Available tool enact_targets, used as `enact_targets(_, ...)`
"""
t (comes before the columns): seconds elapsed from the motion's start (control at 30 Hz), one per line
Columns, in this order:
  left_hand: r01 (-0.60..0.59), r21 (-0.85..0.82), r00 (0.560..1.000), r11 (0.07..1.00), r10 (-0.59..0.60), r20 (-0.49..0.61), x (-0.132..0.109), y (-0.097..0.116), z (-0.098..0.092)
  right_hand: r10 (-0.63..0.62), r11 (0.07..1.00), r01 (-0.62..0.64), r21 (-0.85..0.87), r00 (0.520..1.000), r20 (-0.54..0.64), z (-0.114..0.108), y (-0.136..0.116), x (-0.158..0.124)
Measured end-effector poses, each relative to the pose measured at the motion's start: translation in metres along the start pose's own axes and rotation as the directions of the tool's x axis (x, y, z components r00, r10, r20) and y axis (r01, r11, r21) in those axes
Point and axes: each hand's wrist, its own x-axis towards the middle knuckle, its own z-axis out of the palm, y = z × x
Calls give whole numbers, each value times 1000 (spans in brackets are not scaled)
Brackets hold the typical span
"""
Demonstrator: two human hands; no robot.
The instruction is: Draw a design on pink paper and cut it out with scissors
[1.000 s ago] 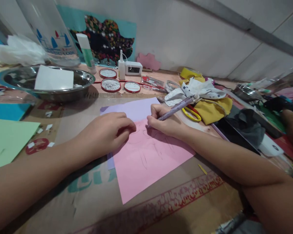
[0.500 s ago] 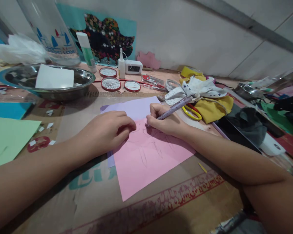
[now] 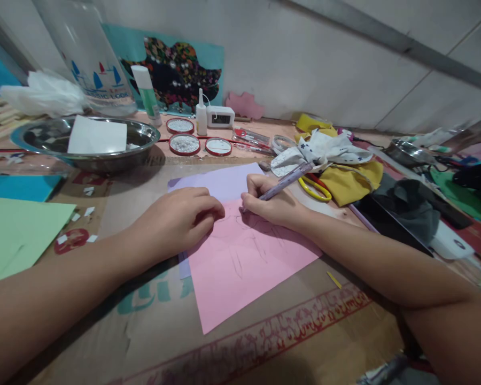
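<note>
A pink sheet of paper (image 3: 240, 272) with faint pencil lines lies on the cardboard-covered table, overlapping a lilac sheet (image 3: 224, 181). My right hand (image 3: 270, 202) is closed round a purple pen (image 3: 286, 180), its tip down on the pink sheet near the top edge. My left hand (image 3: 176, 219) rests loosely curled on the pink sheet's left side, fingers bent and pressing the paper, holding nothing else.
A steel bowl (image 3: 140, 140) with a white card stands back left, by a glue stick (image 3: 146, 93), a glue bottle (image 3: 201, 115), red-rimmed lids of beads (image 3: 183, 143) and a small clock (image 3: 220, 116). Yellow scissors (image 3: 315, 190), cloths and a black tablet lie right; green paper (image 3: 20, 235) left.
My hands stay on the pink sheet; the pen has barely shifted. The view has moved slightly, so everything sits a little lower and to the right.
</note>
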Motion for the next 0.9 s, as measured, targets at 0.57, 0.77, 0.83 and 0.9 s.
enact_targets(0.57, 2, -25, 1000, 1000, -1, 15, 0, -1, 3, 85, 996, -85, -11, 996, 2, 2, 9, -2)
enact_targets(0.77, 12, -2, 999, 1000, -12, 47, -2, -8, 8, 89, 994, -84, 77, 994, -66, 2, 6, -2)
enact_targets(0.83, 6, -5, 999, 1000, -6, 40, -3, -11, 9, 91, 984, -83, 157, 995, -39, 0, 6, -3)
enact_targets(0.9, 6, 3, 1000, 1000, -6, 21, -4, -13, 11, 93, 961, -96, 259, 995, 23, -1, 7, -4)
